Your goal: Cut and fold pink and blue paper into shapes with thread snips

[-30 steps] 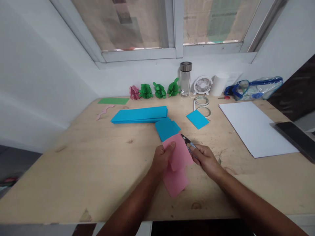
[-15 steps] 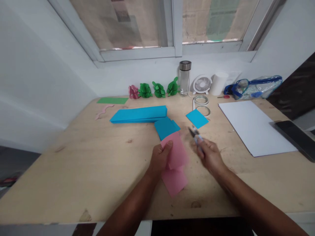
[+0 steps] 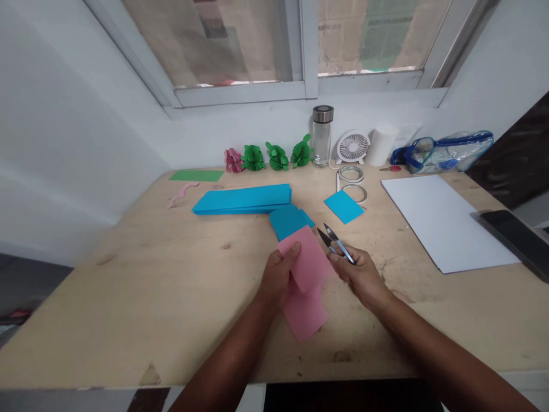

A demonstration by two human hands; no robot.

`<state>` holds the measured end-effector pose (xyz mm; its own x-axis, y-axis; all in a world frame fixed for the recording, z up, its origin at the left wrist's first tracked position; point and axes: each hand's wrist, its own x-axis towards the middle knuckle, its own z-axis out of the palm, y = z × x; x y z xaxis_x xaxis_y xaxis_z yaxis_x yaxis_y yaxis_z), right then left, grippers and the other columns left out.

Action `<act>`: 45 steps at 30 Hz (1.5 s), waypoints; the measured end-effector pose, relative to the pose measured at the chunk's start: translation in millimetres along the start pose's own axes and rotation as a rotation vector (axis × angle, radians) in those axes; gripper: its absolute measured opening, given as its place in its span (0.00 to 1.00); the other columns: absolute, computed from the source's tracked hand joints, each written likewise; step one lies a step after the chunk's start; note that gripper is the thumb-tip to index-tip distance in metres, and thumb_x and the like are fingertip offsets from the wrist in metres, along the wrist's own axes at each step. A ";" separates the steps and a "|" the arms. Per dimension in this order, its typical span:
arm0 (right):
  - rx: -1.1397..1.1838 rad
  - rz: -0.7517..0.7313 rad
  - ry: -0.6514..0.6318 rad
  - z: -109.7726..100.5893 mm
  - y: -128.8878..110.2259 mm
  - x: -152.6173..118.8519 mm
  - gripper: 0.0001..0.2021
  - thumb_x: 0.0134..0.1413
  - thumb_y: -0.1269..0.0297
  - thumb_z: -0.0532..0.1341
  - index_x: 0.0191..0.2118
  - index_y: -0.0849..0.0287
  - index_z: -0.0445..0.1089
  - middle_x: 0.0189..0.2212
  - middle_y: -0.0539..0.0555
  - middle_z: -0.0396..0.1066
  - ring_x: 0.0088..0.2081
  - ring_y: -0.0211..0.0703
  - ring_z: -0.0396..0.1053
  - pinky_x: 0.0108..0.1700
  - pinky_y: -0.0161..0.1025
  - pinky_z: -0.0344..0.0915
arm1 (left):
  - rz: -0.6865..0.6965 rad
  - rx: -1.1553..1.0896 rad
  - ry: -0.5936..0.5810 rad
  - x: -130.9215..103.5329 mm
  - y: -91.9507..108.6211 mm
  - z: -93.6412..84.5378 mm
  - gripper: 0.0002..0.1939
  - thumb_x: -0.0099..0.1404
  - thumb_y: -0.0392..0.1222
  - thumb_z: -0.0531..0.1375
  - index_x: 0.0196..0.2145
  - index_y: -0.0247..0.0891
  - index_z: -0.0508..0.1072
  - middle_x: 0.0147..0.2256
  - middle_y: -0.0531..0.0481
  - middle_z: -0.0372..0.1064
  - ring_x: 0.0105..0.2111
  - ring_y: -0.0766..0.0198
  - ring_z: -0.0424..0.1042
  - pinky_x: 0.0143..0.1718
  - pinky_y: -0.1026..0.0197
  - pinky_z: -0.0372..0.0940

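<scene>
My left hand (image 3: pixel 277 274) is closed on a pink paper piece (image 3: pixel 309 260), its thumb lying on top near the upper left edge. Below that piece is another pink paper (image 3: pixel 303 315). My right hand (image 3: pixel 358 274) grips small thread snips (image 3: pixel 338 243), whose two dark blades stand apart and point up and left. The fingertips of my right hand are beside the pink piece's right corner. Just beyond the pink paper lie dark blue squares (image 3: pixel 286 221), which touch a stack of long blue strips (image 3: pixel 244 199).
A blue rectangle (image 3: pixel 343 206) lies near tape rolls (image 3: pixel 350 174). White sheets (image 3: pixel 446 223) and a black phone (image 3: pixel 517 243) are at right. Along the wall stand green paper shapes (image 3: pixel 277 156), a bottle (image 3: pixel 321 137), a fan (image 3: pixel 352 147) and a clear pouch (image 3: pixel 450 151).
My right hand has turned and moved slightly left, closer to the pink paper. The snips' blades now show clearly apart. The upper pink piece has tilted, its right corner reaching toward my right hand.
</scene>
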<state>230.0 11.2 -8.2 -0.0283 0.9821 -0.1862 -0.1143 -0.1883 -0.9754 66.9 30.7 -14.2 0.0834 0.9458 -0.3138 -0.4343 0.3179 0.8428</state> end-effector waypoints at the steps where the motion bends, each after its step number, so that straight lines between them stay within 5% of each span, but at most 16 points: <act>1: 0.006 0.016 -0.001 1.1 0.6 -0.2 0.16 0.44 0.51 0.66 0.24 0.58 0.65 0.14 0.41 0.49 0.17 0.29 0.43 0.20 0.34 0.38 | 0.005 -0.003 -0.010 -0.1 -0.8 0.5 0.17 0.48 0.50 0.68 0.27 0.31 0.73 0.22 0.48 0.70 0.21 0.65 0.68 0.23 0.64 0.62; 6: 0.040 0.055 0.037 4.4 1.9 0.5 0.17 0.40 0.54 0.67 0.20 0.57 0.60 0.13 0.40 0.47 0.17 0.28 0.41 0.19 0.34 0.36 | 0.069 0.023 -0.057 0.2 0.1 1.0 0.21 0.53 0.50 0.66 0.38 0.30 0.73 0.30 0.44 0.74 0.27 0.62 0.71 0.27 0.62 0.65; 10: 0.118 0.067 0.060 4.3 0.2 1.3 0.18 0.37 0.55 0.69 0.20 0.57 0.59 0.13 0.40 0.47 0.16 0.27 0.42 0.19 0.34 0.36 | 0.297 0.216 0.020 2.7 7.0 -5.2 0.27 0.55 0.48 0.64 0.51 0.38 0.68 0.33 0.49 0.73 0.30 0.64 0.71 0.30 0.64 0.66; 14: 0.217 0.098 0.062 2.0 -1.1 2.4 0.19 0.37 0.55 0.70 0.21 0.57 0.58 0.13 0.39 0.46 0.16 0.27 0.40 0.19 0.33 0.35 | 0.633 0.686 0.026 0.3 16.0 -12.4 0.25 0.61 0.47 0.59 0.55 0.41 0.64 0.46 0.44 0.69 0.46 0.57 0.69 0.44 0.56 0.66; 19: 0.267 0.117 0.040 -0.1 -1.6 1.0 0.18 0.37 0.57 0.70 0.22 0.57 0.59 0.12 0.38 0.47 0.15 0.26 0.40 0.18 0.33 0.35 | 0.903 1.349 -0.163 -22.5 25.4 -9.3 0.21 0.61 0.47 0.59 0.51 0.39 0.67 0.61 0.40 0.54 0.62 0.44 0.47 0.59 0.41 0.48; 24: 0.249 0.217 0.042 3.6 -8.2 -10.6 0.19 0.37 0.57 0.70 0.22 0.57 0.56 0.11 0.38 0.47 0.14 0.26 0.41 0.18 0.32 0.34 | 0.944 1.524 -0.263 -51.2 13.0 -2.7 0.18 0.60 0.46 0.59 0.47 0.36 0.68 0.56 0.38 0.61 0.59 0.44 0.55 0.56 0.41 0.52; 31: 0.109 0.285 0.001 7.2 -5.9 -35.1 0.15 0.39 0.58 0.67 0.25 0.58 0.60 0.12 0.38 0.48 0.14 0.26 0.42 0.17 0.31 0.34 | 0.940 1.389 -0.233 -69.3 -12.8 -10.7 0.06 0.64 0.36 0.53 0.34 0.38 0.70 0.43 0.45 0.72 0.45 0.56 0.69 0.46 0.52 0.62; 40: 0.104 0.251 0.014 4.7 3.7 -45.8 0.14 0.39 0.61 0.66 0.26 0.57 0.58 0.12 0.38 0.48 0.14 0.26 0.42 0.17 0.31 0.35 | 1.120 1.438 -0.296 -68.4 -23.6 -12.0 0.09 0.66 0.33 0.52 0.32 0.37 0.70 0.35 0.46 0.74 0.36 0.61 0.71 0.40 0.55 0.63; 45: 0.053 0.218 0.019 -2.3 2.1 -50.0 0.13 0.42 0.57 0.65 0.26 0.57 0.61 0.13 0.39 0.48 0.15 0.27 0.42 0.17 0.31 0.36 | 1.078 1.499 -0.332 -59.8 -25.1 -11.6 0.10 0.64 0.32 0.50 0.28 0.37 0.68 0.28 0.47 0.71 0.31 0.61 0.69 0.36 0.57 0.62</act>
<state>233.4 -38.3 -1.2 -0.0395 0.9180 -0.3946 -0.1600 -0.3956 -0.9044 62.4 -34.7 -21.7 0.5732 0.6673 0.4755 0.6164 -0.7335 0.2863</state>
